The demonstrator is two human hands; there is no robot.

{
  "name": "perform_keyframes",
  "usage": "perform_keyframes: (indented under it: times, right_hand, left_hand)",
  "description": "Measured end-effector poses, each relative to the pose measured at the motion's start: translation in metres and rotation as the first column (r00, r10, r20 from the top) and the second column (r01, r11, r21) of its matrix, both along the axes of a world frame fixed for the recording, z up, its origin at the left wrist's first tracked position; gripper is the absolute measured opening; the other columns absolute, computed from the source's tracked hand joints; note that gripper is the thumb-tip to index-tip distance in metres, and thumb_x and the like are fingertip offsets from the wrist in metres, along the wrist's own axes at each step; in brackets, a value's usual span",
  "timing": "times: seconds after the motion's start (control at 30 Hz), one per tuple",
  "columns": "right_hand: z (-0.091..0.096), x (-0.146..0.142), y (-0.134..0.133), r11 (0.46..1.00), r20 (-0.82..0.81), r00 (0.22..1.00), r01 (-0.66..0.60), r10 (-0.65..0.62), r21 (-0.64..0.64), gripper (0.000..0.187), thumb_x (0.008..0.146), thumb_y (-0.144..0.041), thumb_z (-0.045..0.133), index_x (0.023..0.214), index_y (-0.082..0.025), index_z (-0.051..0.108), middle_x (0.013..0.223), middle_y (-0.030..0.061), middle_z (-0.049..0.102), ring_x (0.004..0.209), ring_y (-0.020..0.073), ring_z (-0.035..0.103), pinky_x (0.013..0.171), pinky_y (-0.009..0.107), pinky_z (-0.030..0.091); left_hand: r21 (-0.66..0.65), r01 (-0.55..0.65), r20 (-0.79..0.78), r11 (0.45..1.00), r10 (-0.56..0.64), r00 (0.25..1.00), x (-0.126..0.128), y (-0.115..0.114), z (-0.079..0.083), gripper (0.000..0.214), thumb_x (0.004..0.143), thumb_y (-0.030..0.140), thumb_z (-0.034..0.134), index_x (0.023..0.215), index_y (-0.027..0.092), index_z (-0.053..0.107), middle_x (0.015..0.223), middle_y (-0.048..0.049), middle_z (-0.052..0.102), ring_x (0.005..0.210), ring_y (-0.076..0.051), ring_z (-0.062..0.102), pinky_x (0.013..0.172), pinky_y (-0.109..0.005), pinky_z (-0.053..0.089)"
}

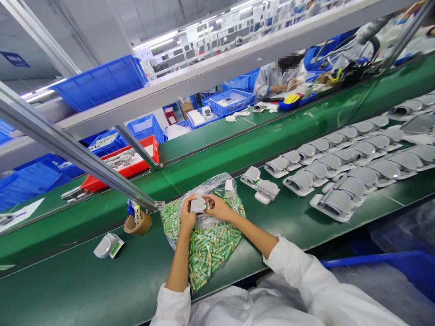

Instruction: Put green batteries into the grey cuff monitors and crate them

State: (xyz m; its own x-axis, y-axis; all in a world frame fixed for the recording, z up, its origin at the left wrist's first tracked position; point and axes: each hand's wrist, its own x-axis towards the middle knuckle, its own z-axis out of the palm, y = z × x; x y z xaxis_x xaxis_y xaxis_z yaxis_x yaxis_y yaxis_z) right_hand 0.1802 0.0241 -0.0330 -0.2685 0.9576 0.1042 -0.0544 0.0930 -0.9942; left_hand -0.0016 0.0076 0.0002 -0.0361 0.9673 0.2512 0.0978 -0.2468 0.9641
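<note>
My left hand (188, 215) is closed around a wrist blood pressure monitor (197, 205) with a rolled grey cuff, held above a clear plastic bag of batteries. At the monitor's right edge, the fingers of my right hand (217, 207) are pinched together; whatever is between them is too small to make out. Under both hands lies the open bag, full of green batteries (207, 249). To its right sit two more cuffed monitors (267, 190), one showing green at its side. Another monitor (108, 246) lies on the left, its green-and-white end facing me.
Rows of cuffed monitors (340, 197) cover the bench's right side. A tape roll (138, 225) holding pens stands left of the bag, near a metal post (139, 147). Behind are a raised green ledge, a red tray (154, 149) and blue bins. A co-worker (261, 81) sits across.
</note>
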Motion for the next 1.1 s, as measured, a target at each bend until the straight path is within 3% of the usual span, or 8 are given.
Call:
perform_keyframes:
  times: [0.1, 0.2, 0.4, 0.63, 0.73, 0.87, 1.0, 1.1]
  right_hand:
    - [-0.001, -0.002, 0.005, 0.996, -0.069, 0.998, -0.008, 0.002, -0.088, 0.060, 0.063, -0.016, 0.079, 0.121, -0.018, 0.068, 0.090, -0.0021, 0.067, 0.064, 0.0099, 0.051, 0.060, 0.023, 0.043]
    - [-0.002, -0.004, 0.007, 0.993, -0.013, 0.998, 0.064, -0.066, -0.098, 0.067, 0.058, -0.018, 0.083, 0.124, -0.019, 0.070, 0.099, 0.0002, 0.069, 0.065, 0.0103, 0.057, 0.060, 0.024, 0.047]
    - [-0.001, -0.009, 0.008, 0.983, 0.056, 0.982, 0.181, -0.179, -0.029, 0.020, 0.076, -0.027, 0.071, 0.092, -0.017, 0.075, 0.078, 0.0027, 0.071, 0.069, 0.0162, 0.062, 0.066, 0.027, 0.051]
    - [0.019, 0.008, 0.002, 0.961, 0.026, 0.967, 0.247, -0.252, 0.123, 0.033, 0.096, -0.045, 0.057, 0.109, -0.019, 0.073, 0.106, 0.0099, 0.078, 0.095, 0.0237, 0.071, 0.091, 0.040, 0.059]
    - [0.037, 0.005, -0.018, 0.946, 0.109, 0.955, 0.251, -0.277, 0.207, 0.031, 0.093, -0.038, 0.069, 0.118, -0.019, 0.071, 0.113, 0.0094, 0.075, 0.083, 0.0183, 0.067, 0.085, 0.037, 0.059]
    - [0.073, 0.016, -0.049, 0.975, 0.106, 0.984, 0.120, -0.142, 0.185, 0.063, 0.084, -0.035, 0.086, 0.140, -0.022, 0.062, 0.126, 0.0097, 0.068, 0.080, 0.0139, 0.064, 0.077, 0.031, 0.059]
    - [0.105, 0.067, -0.104, 0.985, 0.026, 0.999, 0.021, -0.026, 0.174, 0.092, 0.070, -0.043, 0.099, 0.149, -0.026, 0.056, 0.136, 0.0107, 0.060, 0.103, 0.0196, 0.067, 0.083, 0.030, 0.061]
    - [0.109, 0.103, -0.159, 0.995, -0.052, 0.997, 0.059, -0.055, 0.079, 0.096, 0.063, -0.042, 0.103, 0.146, -0.027, 0.057, 0.143, 0.0105, 0.055, 0.113, 0.0217, 0.067, 0.087, 0.029, 0.061]
  left_hand:
    - [0.000, 0.006, 0.018, 1.000, -0.006, 1.000, 0.000, 0.002, 0.002, 0.051, 0.058, 0.015, 0.064, 0.109, 0.023, 0.068, 0.135, -0.0111, 0.072, 0.128, -0.031, 0.068, 0.112, -0.047, 0.052]
    - [-0.009, 0.050, 0.039, 0.999, -0.049, 0.998, -0.001, 0.002, 0.003, 0.048, 0.060, 0.016, 0.067, 0.107, 0.023, 0.068, 0.130, -0.0113, 0.074, 0.124, -0.031, 0.070, 0.108, -0.046, 0.055]
    - [0.001, 0.062, 0.040, 0.998, -0.062, 0.997, 0.004, -0.004, 0.004, 0.047, 0.064, 0.019, 0.070, 0.110, 0.021, 0.066, 0.127, -0.0129, 0.074, 0.120, -0.029, 0.071, 0.106, -0.043, 0.055]
    - [0.015, -0.122, -0.078, 0.992, 0.123, 0.989, 0.008, -0.005, 0.005, 0.059, 0.069, 0.024, 0.077, 0.125, 0.020, 0.059, 0.127, -0.0128, 0.069, 0.115, -0.026, 0.069, 0.106, -0.042, 0.054]
    - [0.043, -0.204, -0.156, 0.978, 0.208, 0.966, 0.009, -0.006, 0.013, 0.056, 0.068, 0.027, 0.078, 0.121, 0.020, 0.060, 0.122, -0.0123, 0.067, 0.107, -0.026, 0.068, 0.102, -0.043, 0.056]
    - [0.068, 0.016, -0.270, 0.998, 0.003, 0.963, 0.017, -0.024, 0.053, 0.061, 0.071, 0.028, 0.078, 0.128, 0.021, 0.059, 0.130, -0.0126, 0.066, 0.111, -0.028, 0.069, 0.101, -0.043, 0.057]
    - [0.115, 0.309, -0.567, 0.944, -0.193, 0.801, 0.050, -0.067, 0.100, 0.075, 0.074, 0.023, 0.079, 0.145, 0.025, 0.057, 0.143, -0.0138, 0.062, 0.129, -0.036, 0.061, 0.114, -0.054, 0.052]
    - [0.144, 0.471, -0.633, 0.870, -0.286, 0.720, 0.089, -0.104, 0.108, 0.073, 0.078, 0.020, 0.077, 0.148, 0.027, 0.057, 0.140, -0.0146, 0.063, 0.128, -0.038, 0.061, 0.113, -0.060, 0.052]
